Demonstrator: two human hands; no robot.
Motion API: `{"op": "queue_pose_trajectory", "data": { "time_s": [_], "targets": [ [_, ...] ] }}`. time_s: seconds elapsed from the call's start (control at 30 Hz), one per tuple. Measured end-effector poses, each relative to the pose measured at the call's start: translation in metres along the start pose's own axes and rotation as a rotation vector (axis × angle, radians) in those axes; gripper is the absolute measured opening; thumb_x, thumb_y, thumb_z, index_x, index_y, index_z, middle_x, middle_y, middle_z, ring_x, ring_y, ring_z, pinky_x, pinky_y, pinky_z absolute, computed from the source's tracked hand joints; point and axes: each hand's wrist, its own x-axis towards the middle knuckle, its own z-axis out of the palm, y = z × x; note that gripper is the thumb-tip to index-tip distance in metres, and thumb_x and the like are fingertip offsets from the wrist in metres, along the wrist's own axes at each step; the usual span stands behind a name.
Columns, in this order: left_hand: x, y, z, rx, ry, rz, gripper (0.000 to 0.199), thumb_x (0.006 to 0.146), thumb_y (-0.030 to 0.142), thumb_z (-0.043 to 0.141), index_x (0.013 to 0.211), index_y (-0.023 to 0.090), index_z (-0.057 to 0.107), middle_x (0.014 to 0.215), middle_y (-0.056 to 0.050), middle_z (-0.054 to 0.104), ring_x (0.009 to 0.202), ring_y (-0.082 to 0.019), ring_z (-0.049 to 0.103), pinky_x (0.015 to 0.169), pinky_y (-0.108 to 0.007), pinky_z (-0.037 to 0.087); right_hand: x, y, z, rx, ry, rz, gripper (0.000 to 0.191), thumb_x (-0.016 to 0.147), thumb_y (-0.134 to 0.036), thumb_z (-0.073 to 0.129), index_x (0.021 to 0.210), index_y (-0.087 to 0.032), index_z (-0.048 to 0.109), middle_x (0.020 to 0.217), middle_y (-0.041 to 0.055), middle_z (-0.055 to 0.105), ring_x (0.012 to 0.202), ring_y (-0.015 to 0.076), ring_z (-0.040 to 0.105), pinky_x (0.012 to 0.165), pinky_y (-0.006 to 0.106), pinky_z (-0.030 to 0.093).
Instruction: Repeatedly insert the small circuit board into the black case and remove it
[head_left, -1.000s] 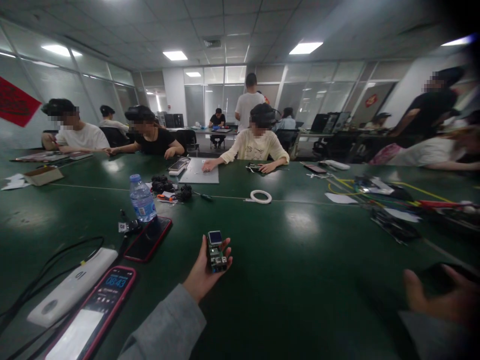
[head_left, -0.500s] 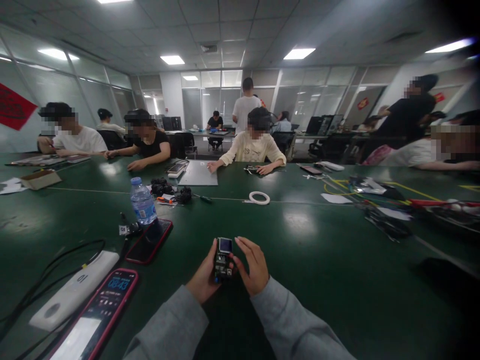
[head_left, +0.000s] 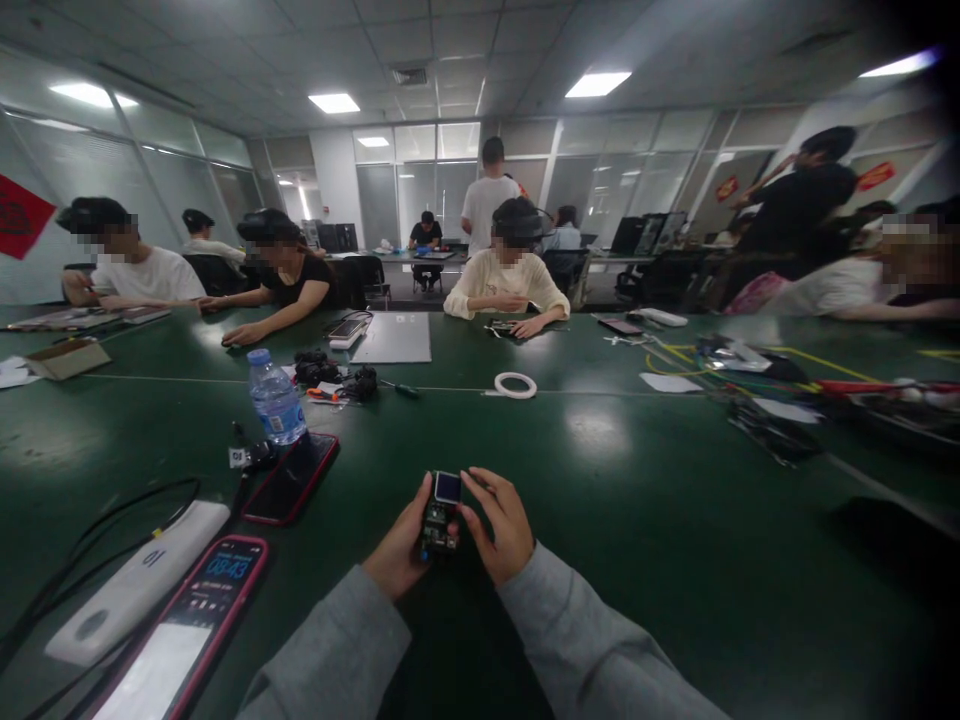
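Observation:
A small circuit board [head_left: 441, 520] with a square screen at its top end is held upright above the green table [head_left: 600, 520]. My left hand [head_left: 401, 540] is closed round its left side and underside, thumb along the edge. On the other side, my right hand [head_left: 499, 520] has its fingers bent and apart, with fingertips at the board's right edge near the screen. Whether those fingertips press on the board or only rest beside it is hard to tell.
To the left lie a white power bank [head_left: 139, 585] with cables, a lit phone [head_left: 195, 630], a dark phone [head_left: 292, 480] and a water bottle [head_left: 276, 400]. Ahead are a tape roll [head_left: 515, 386] and a seated person [head_left: 510, 270]. Cables [head_left: 772, 430] lie right.
The right hand's fingertips have come slightly closer to the screen's edge. Across the table, the person's hand has left the silver panel and moved toward their body. The whole view has shifted slightly.

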Motion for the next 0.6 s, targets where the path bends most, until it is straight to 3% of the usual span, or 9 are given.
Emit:
{"op": "queue_pose_trajectory", "data": {
  "time_s": [0.43, 0.6],
  "targets": [
    [0.0004, 0.0012, 0.0026, -0.043, 0.014, 0.007, 0.042, 0.077, 0.052, 0.054, 0.094, 0.013, 0.056, 0.063, 0.0, 0.055, 0.049, -0.007, 0.052, 0.05, -0.021, 0.043, 0.0011, -0.0041, -0.0023, 0.041, -0.021, 0.027, 0.039, 0.088, -0.026, 0.045, 0.127, -0.02, 0.044, 0.122, 0.0093, 0.045, 0.111, 0.0225, 0.044, 0.089, 0.04, 0.042],
    [0.0003, 0.0001, 0.0031, -0.028, 0.078, 0.051, 0.045, 0.076, 0.051, 0.057, 0.099, 0.013, 0.057, 0.079, -0.005, 0.062, 0.059, -0.01, 0.058, 0.054, -0.021, 0.045, 0.0015, -0.0048, -0.0027, 0.092, -0.021, 0.009, 0.05, 0.085, -0.033, 0.05, 0.131, -0.016, 0.037, 0.122, 0.0118, 0.042, 0.114, 0.0244, 0.041, 0.094, 0.043, 0.039]
  ]
}}
